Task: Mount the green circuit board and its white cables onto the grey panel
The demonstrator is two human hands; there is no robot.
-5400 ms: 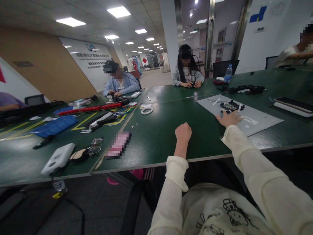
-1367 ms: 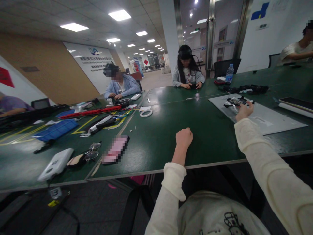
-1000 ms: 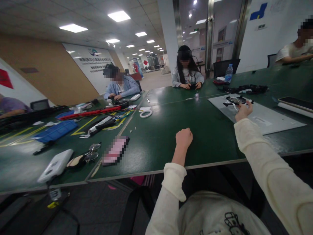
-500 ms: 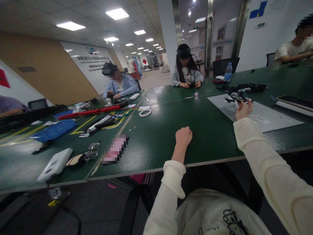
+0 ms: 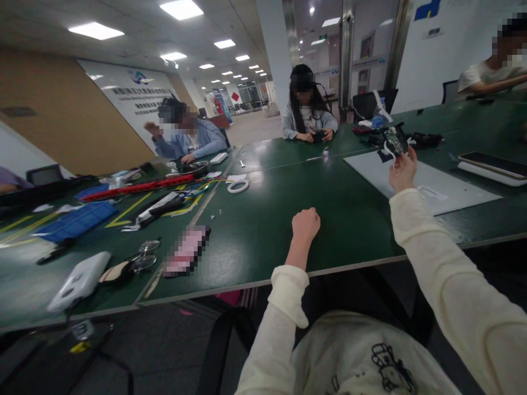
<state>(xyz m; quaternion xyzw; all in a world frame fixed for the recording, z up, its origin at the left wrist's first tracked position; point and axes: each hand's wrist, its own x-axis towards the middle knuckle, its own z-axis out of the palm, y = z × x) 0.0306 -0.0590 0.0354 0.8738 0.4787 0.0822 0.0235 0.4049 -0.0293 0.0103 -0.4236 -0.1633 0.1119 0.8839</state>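
Observation:
My left hand (image 5: 306,224) rests on the green table as a closed fist, back of the hand up, with nothing showing in it. Held up in my right hand (image 5: 403,171) is a small green circuit board (image 5: 395,139) with dark parts and white strips attached. The thumb and fingers pinch its lower end. Below that hand lies a grey flat board (image 5: 461,192) with a pale rectangle on it. Behind the circuit board are black items (image 5: 428,140) on the table, partly covered by it.
A pink phone (image 5: 187,251), eyeglasses (image 5: 145,257) and a white device (image 5: 80,281) lie at left. Beyond them are a blue tray (image 5: 78,219) and a white tape roll (image 5: 237,186). At right is a dark phone-like slab (image 5: 492,167). Several people sit around the table.
My right hand has lifted and turned the circuit board upright, so its green face shows. My left fist stays put. The person at far left of the table has raised a hand.

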